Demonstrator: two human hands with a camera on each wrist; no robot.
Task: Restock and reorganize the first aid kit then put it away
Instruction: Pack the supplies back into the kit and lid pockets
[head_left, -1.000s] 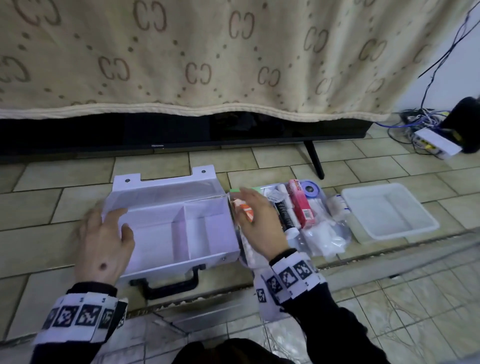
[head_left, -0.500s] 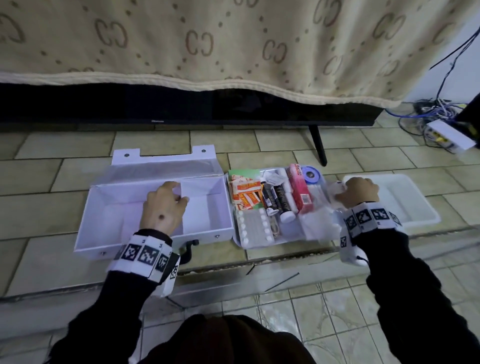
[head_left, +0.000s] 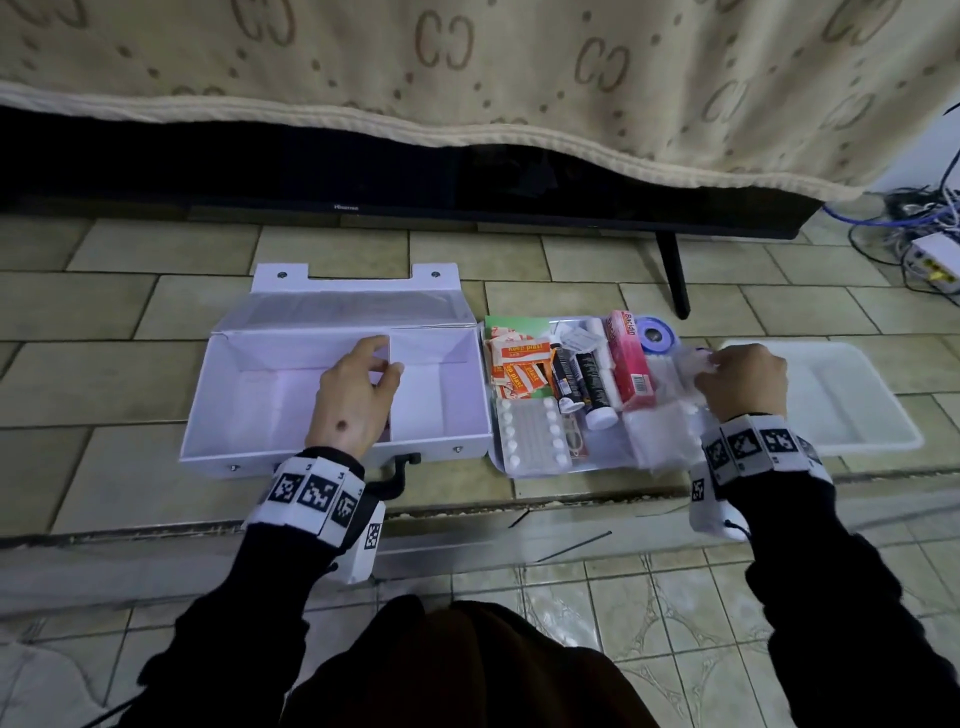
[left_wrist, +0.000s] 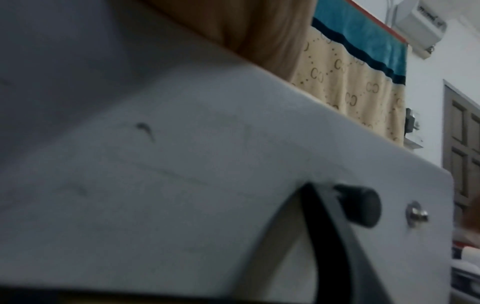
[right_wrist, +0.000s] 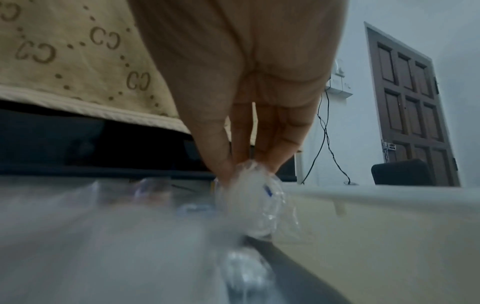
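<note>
The white first aid box (head_left: 332, 395) lies open on the tiled floor (head_left: 104, 364), lid back, its black handle (head_left: 397, 473) toward the person. The left hand (head_left: 350, 400) reaches into it, fingers curled around the top edge of the inner divider (head_left: 390, 364) that splits the box into 2 compartments. Just beside the box on the right sits a clear tray (head_left: 519, 467) of supplies: orange plaster packets (head_left: 519, 366), a blister sheet of white pills (head_left: 530, 434), 2 dark tubes (head_left: 579, 382), a pink carton (head_left: 629, 364) and a blue tape roll (head_left: 655, 340). The right hand (head_left: 743, 382) pinches a clear-wrapped white packet (right_wrist: 249, 185) at the tray's right end (thumb against fingertips in the right wrist view). Beyond that hand is a white basin (head_left: 852, 395).
</note>
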